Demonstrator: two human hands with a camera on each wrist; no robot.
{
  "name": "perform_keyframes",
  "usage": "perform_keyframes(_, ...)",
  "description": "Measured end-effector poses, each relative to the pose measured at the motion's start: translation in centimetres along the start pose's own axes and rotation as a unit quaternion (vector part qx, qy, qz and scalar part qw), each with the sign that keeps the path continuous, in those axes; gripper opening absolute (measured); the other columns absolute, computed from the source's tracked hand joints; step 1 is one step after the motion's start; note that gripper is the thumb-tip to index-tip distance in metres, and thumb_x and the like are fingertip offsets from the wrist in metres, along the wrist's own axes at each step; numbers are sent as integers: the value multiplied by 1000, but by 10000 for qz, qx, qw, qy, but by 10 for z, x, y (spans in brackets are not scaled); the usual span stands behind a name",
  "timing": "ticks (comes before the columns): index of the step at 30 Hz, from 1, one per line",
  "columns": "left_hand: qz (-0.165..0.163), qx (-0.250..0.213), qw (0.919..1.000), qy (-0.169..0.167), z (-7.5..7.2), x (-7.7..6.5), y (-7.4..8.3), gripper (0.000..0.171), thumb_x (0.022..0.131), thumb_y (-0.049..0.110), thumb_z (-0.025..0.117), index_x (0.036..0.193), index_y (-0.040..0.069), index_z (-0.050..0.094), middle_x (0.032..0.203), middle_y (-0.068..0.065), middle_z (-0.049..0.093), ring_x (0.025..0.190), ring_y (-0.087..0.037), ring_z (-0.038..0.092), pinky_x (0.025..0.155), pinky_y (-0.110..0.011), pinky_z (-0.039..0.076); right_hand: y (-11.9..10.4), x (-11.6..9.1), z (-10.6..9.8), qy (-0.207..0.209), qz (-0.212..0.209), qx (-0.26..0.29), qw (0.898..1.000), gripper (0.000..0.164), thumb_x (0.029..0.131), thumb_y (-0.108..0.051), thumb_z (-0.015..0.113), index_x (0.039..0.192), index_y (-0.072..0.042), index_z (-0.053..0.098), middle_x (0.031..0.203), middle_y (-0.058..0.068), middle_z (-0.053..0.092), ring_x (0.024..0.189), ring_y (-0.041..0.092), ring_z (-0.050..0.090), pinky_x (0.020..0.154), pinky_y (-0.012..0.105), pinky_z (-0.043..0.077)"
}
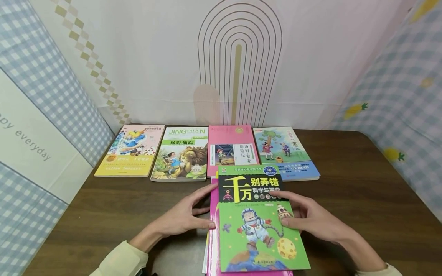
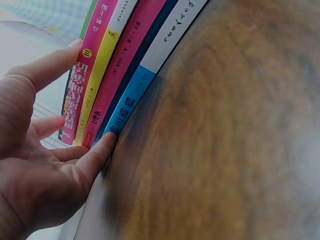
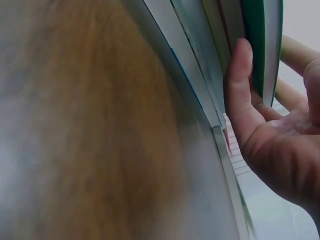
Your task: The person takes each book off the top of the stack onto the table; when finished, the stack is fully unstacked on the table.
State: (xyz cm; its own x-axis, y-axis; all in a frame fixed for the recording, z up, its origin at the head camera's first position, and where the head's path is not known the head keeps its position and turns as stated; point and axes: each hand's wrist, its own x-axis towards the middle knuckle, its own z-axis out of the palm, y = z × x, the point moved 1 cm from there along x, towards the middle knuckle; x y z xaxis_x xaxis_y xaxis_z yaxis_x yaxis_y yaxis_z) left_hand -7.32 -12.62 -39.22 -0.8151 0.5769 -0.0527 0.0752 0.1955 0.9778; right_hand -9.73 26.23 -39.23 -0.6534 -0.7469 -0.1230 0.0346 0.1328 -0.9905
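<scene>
A stack of books lies near the front, topped by a green book [image 1: 255, 234] with an astronaut on its cover. Below it a pink book [image 1: 215, 245] sticks out to the left. My left hand [image 1: 183, 214] touches the stack's left side with extended fingers. Its fingertips rest along the pink, yellow and blue spines [image 2: 125, 100] in the left wrist view. On the opposite side my right hand [image 1: 314, 218] grips the green book's right edge, thumb and a finger over the cover. In the right wrist view another finger [image 3: 239, 75] lies against the page edges below.
Behind the stack lie several books in a row: a pink-and-yellow one [image 1: 129, 149], one with a lion [image 1: 181, 153], a pink one [image 1: 230, 134] and one with a tree [image 1: 283, 153]. They lie flat on the dark wooden table [image 1: 359, 184]. Cloth [image 1: 155, 57] hangs behind.
</scene>
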Motion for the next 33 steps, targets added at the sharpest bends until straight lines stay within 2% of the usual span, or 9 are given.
perform_keyframes(3, -56, 122, 9999, 12, 0, 0, -1, 97, 90, 17, 85, 169, 26, 29, 177, -15, 10, 156, -44, 32, 119, -46, 45, 4, -6, -4, -45, 28, 180, 9998, 61, 108, -4, 55, 165, -14, 36, 138, 15, 68, 90, 16, 74, 78, 34, 64)
perform_keyframes(7, -57, 221, 9997, 19, -1, 0, -1, 91, 91, 17, 84, 167, 23, 34, 177, -19, 9, 156, -48, 29, 119, -50, 44, 9, -12, -9, -332, -8, 831, 9960, 57, 109, 2, 50, 163, -10, 38, 143, 15, 67, 112, 31, 75, 87, 44, 65)
perform_keyframes(9, -98, 238, 9997, 31, -1, 0, -1, 89, 91, 18, 84, 166, 23, 36, 176, -20, 8, 154, -50, 32, 119, -51, 44, 11, -14, -11, -452, -115, 1052, 9934, 56, 109, 4, 48, 163, -9, 39, 142, 16, 67, 114, 33, 74, 88, 44, 65)
perform_keyframes(14, -123, 325, 9994, 40, -1, 0, -1, 81, 92, 21, 84, 162, 22, 45, 176, -21, 8, 151, -52, 38, 119, -55, 43, 17, -15, -11, -800, -348, 1804, 9797, 56, 109, 8, 40, 162, -10, 41, 145, 19, 65, 122, 35, 71, 94, 45, 64)
perform_keyframes(18, -24, 343, 9994, 46, -2, -1, -1, 70, 92, 20, 83, 156, 18, 55, 177, -18, 11, 156, -51, 29, 120, -57, 42, 18, -15, -10, -999, -387, 2224, 9690, 56, 109, 10, 36, 161, -10, 42, 147, 20, 63, 126, 38, 69, 97, 47, 62)
perform_keyframes(22, -14, 266, 9996, 50, -2, -1, 0, 65, 92, 20, 83, 152, 18, 59, 177, -14, 13, 159, -47, 23, 121, -56, 41, 15, -16, -10, -903, -269, 2167, 9717, 55, 109, 10, 38, 160, -10, 45, 145, 20, 65, 123, 37, 70, 94, 47, 63)
perform_keyframes(28, -32, 241, 9997, 39, -1, -2, 0, 66, 91, 20, 83, 152, 19, 58, 178, -14, 11, 157, -47, 28, 121, -55, 41, 4, -20, -11, -474, 121, 1524, 9871, 52, 108, 6, 48, 156, -12, 51, 138, 16, 70, 114, 35, 74, 89, 45, 65)
perform_keyframes(32, -94, 312, 9994, 69, -1, -2, -1, 69, 89, 21, 86, 152, 20, 58, 178, -13, 10, 156, -46, 30, 121, -53, 41, -2, -23, -9, -301, 220, 1189, 9922, 51, 108, 3, 51, 156, -12, 51, 135, 17, 71, 109, 37, 76, 86, 47, 66)
perform_keyframes(33, -98, 329, 9994, 70, -1, -2, -1, 69, 89, 22, 86, 152, 20, 58, 178, -14, 9, 156, -47, 31, 121, -54, 41, -3, -23, -9, -255, 235, 1072, 9936, 51, 108, 3, 51, 156, -11, 51, 134, 17, 72, 105, 34, 78, 86, 45, 66)
